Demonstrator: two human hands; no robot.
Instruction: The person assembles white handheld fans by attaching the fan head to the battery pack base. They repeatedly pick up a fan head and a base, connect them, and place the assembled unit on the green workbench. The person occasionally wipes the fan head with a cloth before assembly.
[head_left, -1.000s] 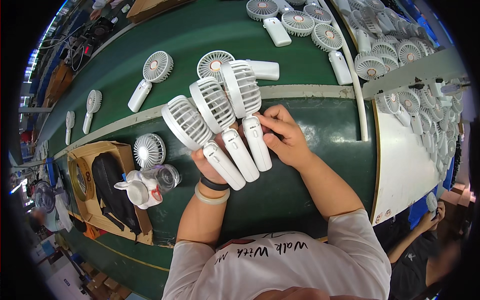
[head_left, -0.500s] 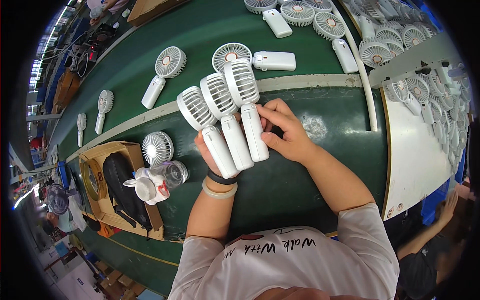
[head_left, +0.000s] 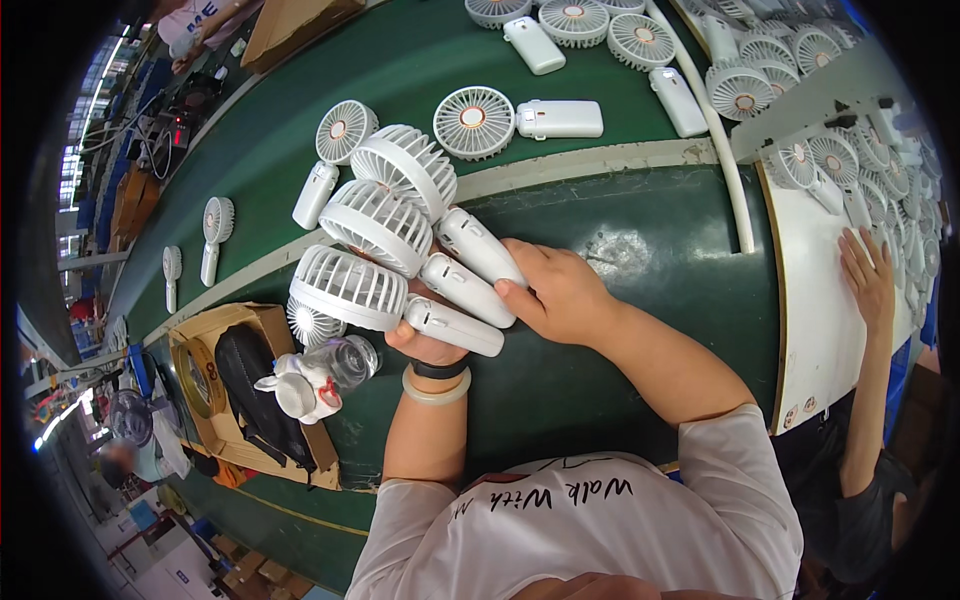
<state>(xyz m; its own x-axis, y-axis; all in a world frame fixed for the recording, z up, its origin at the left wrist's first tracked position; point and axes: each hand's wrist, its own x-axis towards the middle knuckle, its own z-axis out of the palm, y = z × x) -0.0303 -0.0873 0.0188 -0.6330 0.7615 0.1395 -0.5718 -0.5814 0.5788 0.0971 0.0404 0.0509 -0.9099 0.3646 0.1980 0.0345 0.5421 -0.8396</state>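
Three white handheld fans are bunched side by side between my hands, tilted with their round grilles to the left and their handles to the right. My left hand (head_left: 425, 345) is closed from below around the lowest fan (head_left: 350, 288), most of its fingers hidden. The middle fan (head_left: 378, 230) overlaps it. At the far side of the bunch, my right hand (head_left: 560, 292) is closed on the handle end of the upper fan (head_left: 480, 245), its thumb near the middle handle. Just beyond them a white fan (head_left: 474, 122) lies grille-up on the green belt.
More fans lie along the green belt (head_left: 270, 130). An open cardboard box (head_left: 322, 450) with a black pouch (head_left: 255, 385) sits left, beside a clear bottle (head_left: 350, 362) and a white plush figure (head_left: 300, 388). At right, a co-worker's hand (head_left: 868, 275) reaches toward piled fans (head_left: 835, 155).
The three fans have turned anticlockwise and shifted left, their grilles now nearer the box. My right hand has moved slightly down. A co-worker's arm has risen at the right.
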